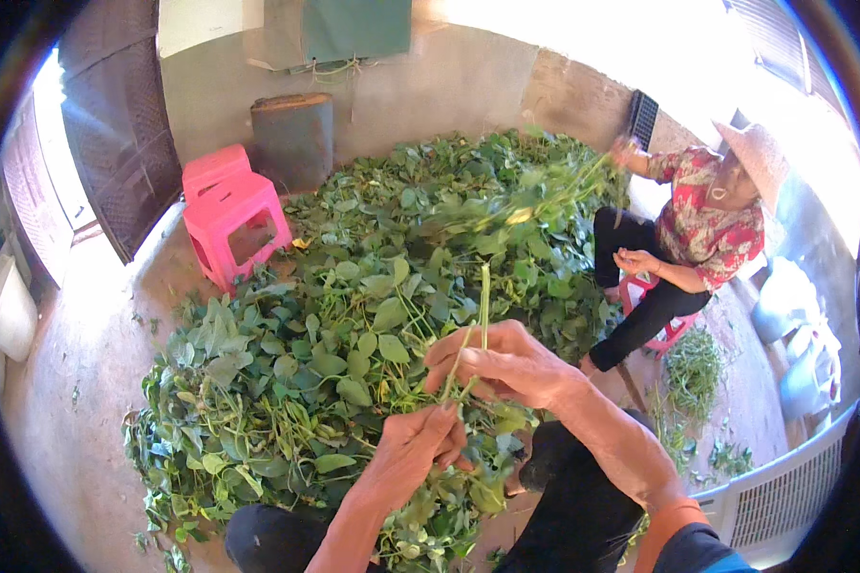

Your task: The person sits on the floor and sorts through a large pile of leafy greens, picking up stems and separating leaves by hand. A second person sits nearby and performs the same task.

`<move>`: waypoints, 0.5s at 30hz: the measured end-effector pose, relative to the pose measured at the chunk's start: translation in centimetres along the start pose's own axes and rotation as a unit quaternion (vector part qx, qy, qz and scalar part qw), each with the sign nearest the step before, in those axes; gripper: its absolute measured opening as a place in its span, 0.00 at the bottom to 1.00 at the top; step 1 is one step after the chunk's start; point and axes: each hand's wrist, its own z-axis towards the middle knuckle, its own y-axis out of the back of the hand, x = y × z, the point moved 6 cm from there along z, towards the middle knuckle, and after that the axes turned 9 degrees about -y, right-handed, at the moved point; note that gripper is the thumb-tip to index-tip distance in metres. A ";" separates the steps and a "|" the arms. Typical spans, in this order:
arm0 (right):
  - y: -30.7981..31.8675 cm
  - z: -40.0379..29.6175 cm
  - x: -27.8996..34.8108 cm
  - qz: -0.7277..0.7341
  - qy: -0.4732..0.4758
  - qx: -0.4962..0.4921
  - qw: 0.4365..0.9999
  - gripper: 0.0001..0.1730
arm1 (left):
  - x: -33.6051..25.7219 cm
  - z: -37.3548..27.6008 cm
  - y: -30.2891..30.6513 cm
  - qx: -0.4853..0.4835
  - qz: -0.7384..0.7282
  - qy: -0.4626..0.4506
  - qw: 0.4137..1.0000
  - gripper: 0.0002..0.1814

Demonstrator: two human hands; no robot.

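Note:
In front of me my right hand (505,365) grips a leafy plant's green stem (485,297), whose bare end sticks up past the fingers. Lower and to the left, my left hand (419,444) pinches a thinner part of the greenery between thumb and fingers. What lies inside both fists is partly hidden. Beneath them spreads a large heap of cut bean plants (330,358), apparently soybean, with broad leaves. Green pods (315,426) show among the stems at its near left side.
Across the heap, a seated person in a straw hat (752,154) swings a blurred bunch of plants (530,208). A pink plastic stool (233,215) and a metal drum (294,140) stand far left. At right are a pod pile (691,372), plastic bags (795,336) and a grey crate (781,501).

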 end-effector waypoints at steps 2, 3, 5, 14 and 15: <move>-0.2 0.3 -0.7 0.033 -0.035 -0.026 0.998 0.30 | 0.4 0.2 -0.7 0.003 -0.030 -0.003 1.000 0.25; 0.0 0.1 0.1 0.027 -0.070 -0.047 0.996 0.30 | 0.4 0.4 -0.9 0.005 -0.046 -0.010 0.999 0.25; 0.5 -0.2 0.6 0.036 -0.097 -0.083 0.991 0.30 | 0.6 0.6 -0.3 0.024 -0.025 -0.049 0.998 0.22; 3.8 -0.7 1.4 0.093 -0.051 -0.196 0.975 0.36 | -1.9 -0.1 1.7 -0.045 0.118 -0.141 0.982 0.20; 3.9 -0.8 1.2 0.105 -0.047 -0.207 0.971 0.36 | -2.4 -0.2 1.6 -0.055 0.136 -0.167 0.975 0.21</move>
